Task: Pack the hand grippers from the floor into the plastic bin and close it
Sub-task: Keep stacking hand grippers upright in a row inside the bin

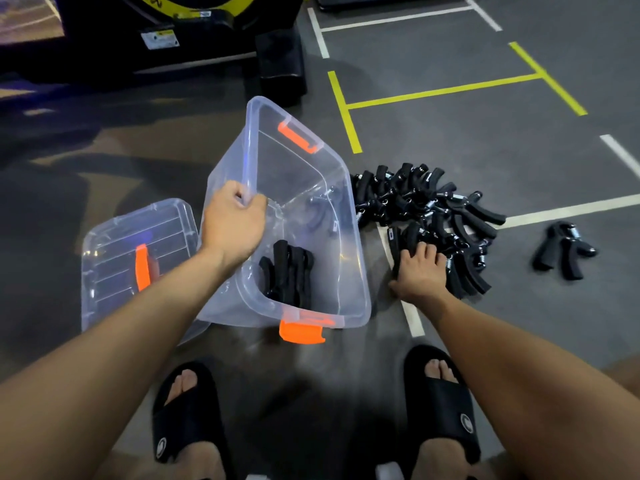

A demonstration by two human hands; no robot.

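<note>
Gripping tilted plastic bin (349,278) rim: left hand (232,226) | right hand (419,271) curled round hand grippers (446,216) beside bin

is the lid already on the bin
No, the lid lies on the floor to the left of the open bin, whose rim the left hand grips.

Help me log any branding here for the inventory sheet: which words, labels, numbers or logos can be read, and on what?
Nothing reads in full.
Yellow lettering on the black machine: cut off, unreadable.
White sticker on the machine: too small.
Round logos on the slides: blurred.
Plastic bin, lid, hand grippers: no text visible.
</note>
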